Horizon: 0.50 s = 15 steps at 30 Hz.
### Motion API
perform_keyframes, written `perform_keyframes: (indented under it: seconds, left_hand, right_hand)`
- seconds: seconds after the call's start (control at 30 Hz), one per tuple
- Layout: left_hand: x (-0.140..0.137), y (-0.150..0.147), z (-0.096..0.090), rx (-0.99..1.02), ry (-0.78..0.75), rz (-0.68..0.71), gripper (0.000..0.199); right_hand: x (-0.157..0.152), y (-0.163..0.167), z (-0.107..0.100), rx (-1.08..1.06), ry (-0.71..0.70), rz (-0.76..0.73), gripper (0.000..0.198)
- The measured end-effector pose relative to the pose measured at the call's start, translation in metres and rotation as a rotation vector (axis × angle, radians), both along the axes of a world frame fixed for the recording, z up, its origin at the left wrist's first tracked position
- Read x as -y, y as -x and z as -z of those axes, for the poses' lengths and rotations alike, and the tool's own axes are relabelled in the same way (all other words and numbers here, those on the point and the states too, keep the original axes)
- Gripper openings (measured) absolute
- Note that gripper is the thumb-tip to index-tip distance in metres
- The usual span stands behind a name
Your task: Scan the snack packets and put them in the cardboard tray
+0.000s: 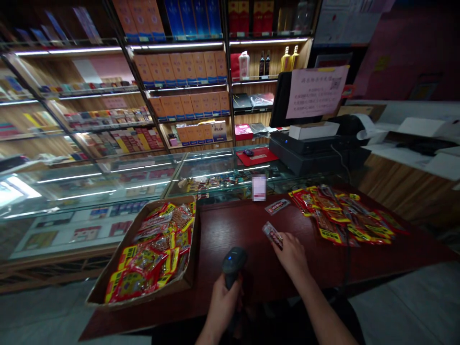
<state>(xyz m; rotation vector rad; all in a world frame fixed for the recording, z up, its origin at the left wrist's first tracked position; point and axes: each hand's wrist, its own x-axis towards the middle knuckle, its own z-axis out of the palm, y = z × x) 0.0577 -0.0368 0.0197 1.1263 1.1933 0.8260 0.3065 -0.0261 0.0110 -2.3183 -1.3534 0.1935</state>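
My left hand (pixel 224 299) is wrapped round the handle of a black barcode scanner (pixel 234 261), whose head points away from me over the dark red table. My right hand (pixel 290 251) pinches the near end of a small snack packet (pixel 270 232) with a clear and dark wrapper. Just beyond it a similar snack packet (pixel 277 206) lies flat on the table. Left of the scanner stands an open cardboard box (pixel 191 268) filled with red and yellow snack packets (pixel 143 263). To the right, more red and yellow packets (pixel 334 215) are heaped loosely on the table.
A small white card (pixel 258 188) stands at the table's (pixel 223 220) back edge. Behind it are a glass display counter (pixel 143 177), a mouse (pixel 247 153) on a red pad, and a monitor (pixel 282 100) with a paper sign above a black cash drawer (pixel 319 148). Stocked shelves line the wall.
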Motion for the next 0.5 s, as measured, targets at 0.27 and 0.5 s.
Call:
perform_keyframes:
  seconds: [0.27,0.5]
  left_hand:
    - [0.018,0.009,-0.022,-0.174,-0.167,0.109,0.011]
    - [0.012,0.007,-0.032,-0.172,-0.171,0.172,0.012]
  right_hand:
    - [0.009,-0.007,-0.002,-0.490,-0.113,-0.260,0.036]
    - [0.006,-0.003,-0.009,-0.400,-0.059,-0.286,0.042]
